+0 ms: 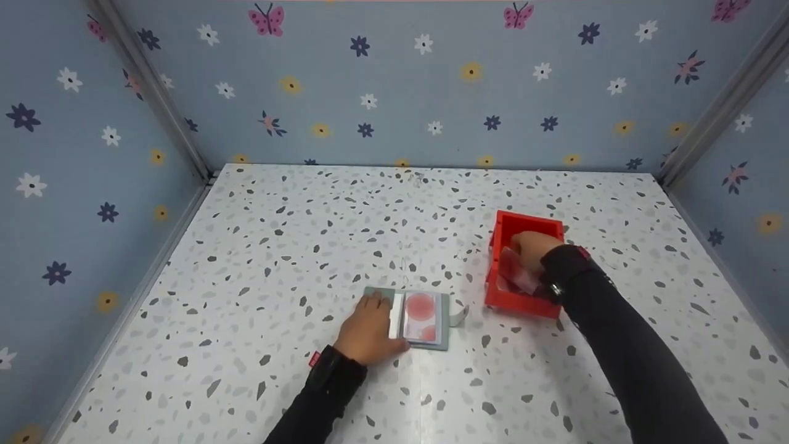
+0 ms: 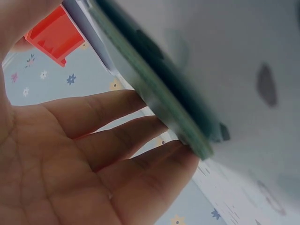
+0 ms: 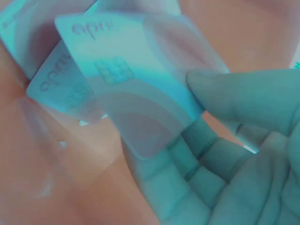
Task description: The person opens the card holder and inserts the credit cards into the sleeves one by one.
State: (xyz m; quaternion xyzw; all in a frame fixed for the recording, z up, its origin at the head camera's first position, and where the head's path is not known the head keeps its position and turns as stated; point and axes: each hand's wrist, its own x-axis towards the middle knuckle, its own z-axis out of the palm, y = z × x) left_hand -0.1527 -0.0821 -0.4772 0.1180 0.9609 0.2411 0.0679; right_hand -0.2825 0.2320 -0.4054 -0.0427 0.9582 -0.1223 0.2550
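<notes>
A grey-green card holder [image 1: 444, 336] lies spread on the table, with a pink-and-white card [image 1: 421, 308] showing in its right-hand sleeve. My left hand [image 1: 368, 333] rests on the holder's left cover, fingers extended and thumb at the lower edge by the spine. In the left wrist view, straight fingertips meet the cover's green edge [image 2: 154, 93]. Over at the right, my right hand [image 1: 535, 246] reaches into a red box [image 1: 524, 303]. It pinches a bank card [image 3: 126, 84] with a chip between thumb and fingers. Other similar cards [image 3: 54, 86] lie behind that one in the box.
A short pale strap [image 1: 459, 316] sticks out from the holder's right side, towards the red box. The speckled table [image 1: 296, 234] is bounded by a flowered back wall [image 1: 400, 92] and side walls [image 1: 80, 185].
</notes>
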